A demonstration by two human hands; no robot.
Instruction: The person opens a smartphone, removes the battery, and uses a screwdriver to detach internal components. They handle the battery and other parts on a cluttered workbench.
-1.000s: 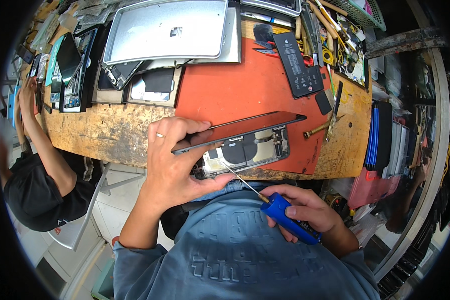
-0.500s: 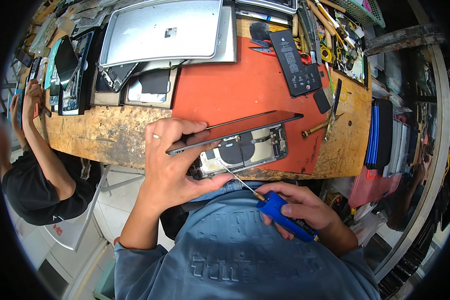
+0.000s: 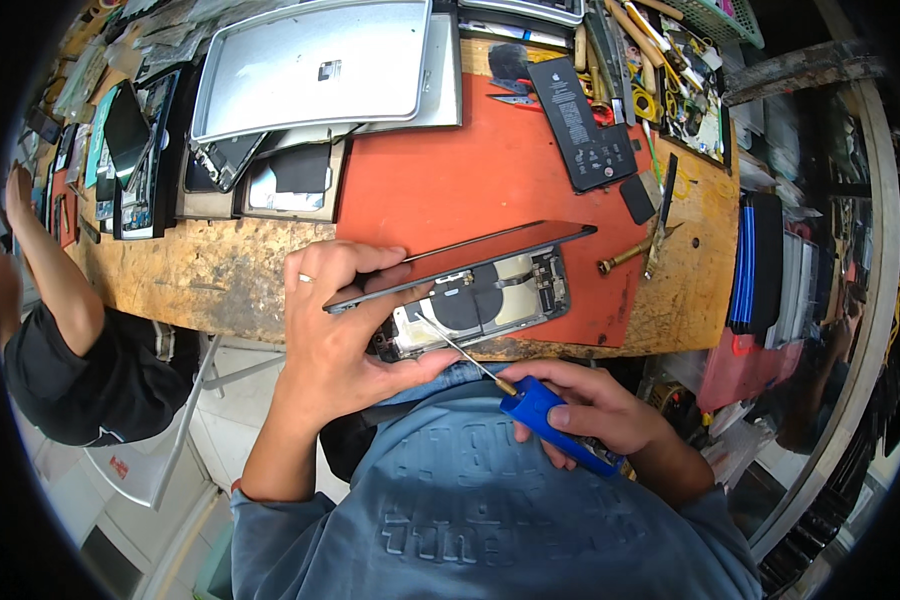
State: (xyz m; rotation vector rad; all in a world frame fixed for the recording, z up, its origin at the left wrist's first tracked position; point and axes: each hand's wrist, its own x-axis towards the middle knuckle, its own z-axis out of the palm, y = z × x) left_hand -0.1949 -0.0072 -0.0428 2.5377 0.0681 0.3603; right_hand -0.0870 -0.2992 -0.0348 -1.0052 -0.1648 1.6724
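Note:
My left hand (image 3: 332,335) is closed around the left end of an opened smartphone (image 3: 515,300). Between its thumb and fingers, the screen (image 3: 470,256) is raised at an angle from the phone body, whose inner parts show. In my right hand (image 3: 610,412) is a blue handheld tool (image 3: 542,410) with a long thin metal rod, perhaps electric. The rod reaches over the near edge of the phone, its tip over the inside near my left fingers; whether it touches is too small to tell. Beneath the phone lies a red-orange mat (image 3: 410,190).
Beyond the mat, a metal tray (image 3: 310,75) rests on stacked devices. At the far right lie a phone battery (image 3: 582,120), a brass-coloured tool (image 3: 625,262) and several long-handled tools. Another person's arm (image 3: 55,270) is at the left of the wooden bench (image 3: 210,270).
The tool's rod has moved further into the phone, toward the upper left. My right hand shifted slightly left with it. The other person's arm moved left.

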